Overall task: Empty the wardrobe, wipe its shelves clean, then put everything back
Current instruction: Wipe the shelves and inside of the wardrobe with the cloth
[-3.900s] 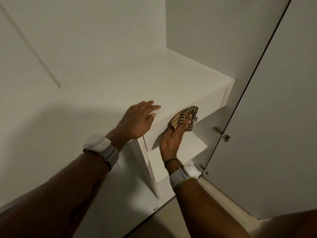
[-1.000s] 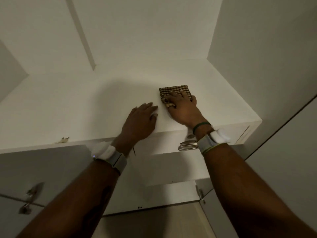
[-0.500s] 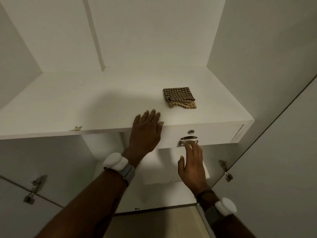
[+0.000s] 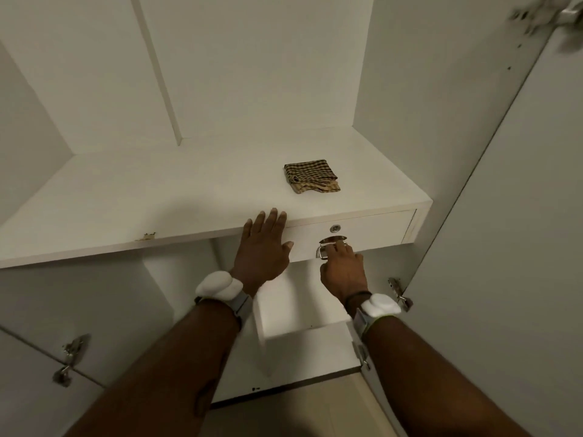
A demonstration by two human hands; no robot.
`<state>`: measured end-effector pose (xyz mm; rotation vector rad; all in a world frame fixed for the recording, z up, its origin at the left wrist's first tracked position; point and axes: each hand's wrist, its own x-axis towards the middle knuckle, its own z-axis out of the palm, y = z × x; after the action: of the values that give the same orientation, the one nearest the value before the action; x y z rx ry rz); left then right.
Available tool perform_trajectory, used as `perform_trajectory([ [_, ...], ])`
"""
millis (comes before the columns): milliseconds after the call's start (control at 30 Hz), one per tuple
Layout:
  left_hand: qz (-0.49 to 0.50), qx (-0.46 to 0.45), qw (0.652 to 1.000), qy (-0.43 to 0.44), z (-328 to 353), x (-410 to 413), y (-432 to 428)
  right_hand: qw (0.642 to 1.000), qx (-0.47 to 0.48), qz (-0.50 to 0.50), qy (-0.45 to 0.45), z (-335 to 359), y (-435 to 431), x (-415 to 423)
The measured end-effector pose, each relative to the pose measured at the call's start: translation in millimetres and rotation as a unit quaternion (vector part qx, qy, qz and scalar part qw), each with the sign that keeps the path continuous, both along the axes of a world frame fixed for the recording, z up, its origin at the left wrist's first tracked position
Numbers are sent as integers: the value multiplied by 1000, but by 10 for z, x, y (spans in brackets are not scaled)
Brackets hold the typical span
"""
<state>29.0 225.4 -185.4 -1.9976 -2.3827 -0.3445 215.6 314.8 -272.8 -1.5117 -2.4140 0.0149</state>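
Folded checked cloth (image 4: 311, 176) flat on bare white wardrobe shelf (image 4: 176, 190), right side.

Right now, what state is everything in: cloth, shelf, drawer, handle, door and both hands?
cloth: folded, lying on the shelf, nothing touching it.
shelf: front edge chipped towards the left.
drawer: looks shut.
handle: held by the right hand.
door: open.
left hand: flat, fingers straight, on the shelf's front edge.
right hand: fingers curled on the handle.

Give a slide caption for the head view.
Right hand grips the drawer handle; left hand rests on the shelf edge; checked cloth lies on it.
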Motion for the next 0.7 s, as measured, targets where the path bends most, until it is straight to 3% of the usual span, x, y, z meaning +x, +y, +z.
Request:
perform_trajectory([
  [267, 26, -115, 993, -32, 346, 76, 97, 992, -89, 60, -59, 274, 189, 132],
  [533, 111, -79, 987, -86, 289, 550, -114, 990, -106, 79, -41, 12, -705, 852],
  [700, 137, -84, 982, -101, 37, 1058, -674, 987, -132, 97, 4, 269, -1424, 1417],
])
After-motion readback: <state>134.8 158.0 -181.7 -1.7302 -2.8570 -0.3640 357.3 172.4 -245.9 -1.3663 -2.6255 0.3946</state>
